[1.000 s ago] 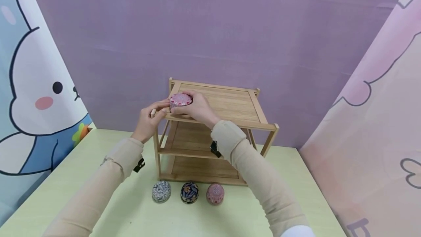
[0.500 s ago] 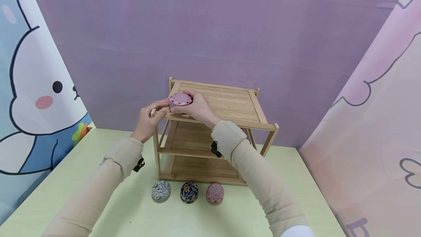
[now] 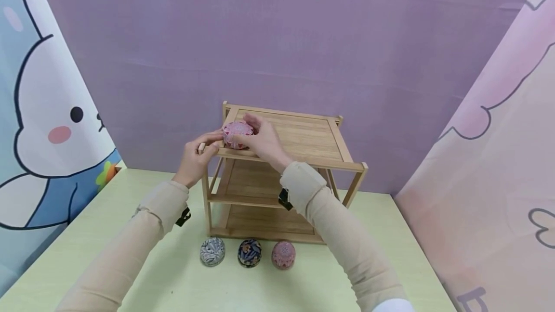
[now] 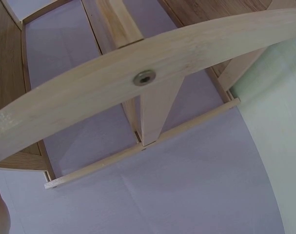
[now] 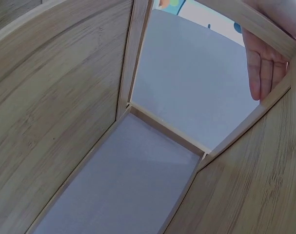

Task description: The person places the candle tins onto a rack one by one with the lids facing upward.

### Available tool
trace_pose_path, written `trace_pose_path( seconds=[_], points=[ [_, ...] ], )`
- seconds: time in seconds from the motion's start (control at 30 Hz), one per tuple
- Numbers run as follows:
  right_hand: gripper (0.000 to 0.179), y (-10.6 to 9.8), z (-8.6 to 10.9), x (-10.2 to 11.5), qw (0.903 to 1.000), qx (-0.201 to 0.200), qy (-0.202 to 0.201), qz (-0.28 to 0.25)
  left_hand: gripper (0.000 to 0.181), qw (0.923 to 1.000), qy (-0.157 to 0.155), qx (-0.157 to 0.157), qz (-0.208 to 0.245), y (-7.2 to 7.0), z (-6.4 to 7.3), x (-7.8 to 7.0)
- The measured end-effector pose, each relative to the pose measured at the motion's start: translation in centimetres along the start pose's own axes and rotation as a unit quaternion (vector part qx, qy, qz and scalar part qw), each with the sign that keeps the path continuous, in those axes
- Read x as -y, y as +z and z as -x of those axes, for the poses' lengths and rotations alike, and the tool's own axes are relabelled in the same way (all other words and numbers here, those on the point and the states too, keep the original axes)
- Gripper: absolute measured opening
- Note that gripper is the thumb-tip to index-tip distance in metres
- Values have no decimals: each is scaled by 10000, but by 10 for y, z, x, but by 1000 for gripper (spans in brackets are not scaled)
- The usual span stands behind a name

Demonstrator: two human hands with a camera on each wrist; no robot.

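Left hand (image 3: 195, 158), fingers clamped on the corner of a wooden rack (image 3: 299, 134), right hand (image 3: 265, 142), fingers and thumb apart at a pink tin (image 3: 231, 131) on top, three tins (image 3: 249, 253) below on the tabletop (image 3: 217, 292)

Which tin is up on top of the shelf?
The pink tin by the right hand. The other three tins, one also pink, sit on the table in front.

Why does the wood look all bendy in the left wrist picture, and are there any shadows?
Left wrist view: the bar bows, probably lens distortion; head view: the rack looks straighter, and soft shadow darkens the table by the left sleeve; right wrist view: a shelf looks bowed too.
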State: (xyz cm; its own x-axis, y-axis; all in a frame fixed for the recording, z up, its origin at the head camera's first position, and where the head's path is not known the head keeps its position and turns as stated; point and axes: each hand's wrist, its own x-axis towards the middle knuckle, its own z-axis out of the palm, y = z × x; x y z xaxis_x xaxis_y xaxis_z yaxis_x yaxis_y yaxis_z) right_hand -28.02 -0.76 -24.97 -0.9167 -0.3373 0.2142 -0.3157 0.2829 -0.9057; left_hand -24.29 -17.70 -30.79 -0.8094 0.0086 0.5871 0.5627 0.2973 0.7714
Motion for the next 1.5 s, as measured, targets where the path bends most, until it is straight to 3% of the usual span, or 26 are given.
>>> trace_pose_path(
  seconds=[0.3,0.53,0.7,0.97,1.2,1.33,1.5],
  points=[
    [52,-3,9,-1,9936,-810,-550,-572,27,10000,-16,-20,9,0,-5,27],
    [39,-13,20,4,9814,-1248,-1067,-990,28,10000,74,-35,-33,0,-5,28],
    [35,-27,34,9,9806,-1232,-1071,-1084,28,10000,37,-48,-36,0,-5,29],
    [35,-41,64,8,9838,-706,-650,-1514,28,9999,53,-89,82,1,-5,28],
    [36,-49,85,-6,9967,336,-377,-642,27,9998,77,-75,145,1,-5,27],
    [34,-51,97,-18,9949,966,-226,-186,28,9999,56,-71,147,0,-5,26],
    [33,-50,110,-34,9913,1295,-220,73,28,10000,22,-58,33,0,-5,26]
  ],
)
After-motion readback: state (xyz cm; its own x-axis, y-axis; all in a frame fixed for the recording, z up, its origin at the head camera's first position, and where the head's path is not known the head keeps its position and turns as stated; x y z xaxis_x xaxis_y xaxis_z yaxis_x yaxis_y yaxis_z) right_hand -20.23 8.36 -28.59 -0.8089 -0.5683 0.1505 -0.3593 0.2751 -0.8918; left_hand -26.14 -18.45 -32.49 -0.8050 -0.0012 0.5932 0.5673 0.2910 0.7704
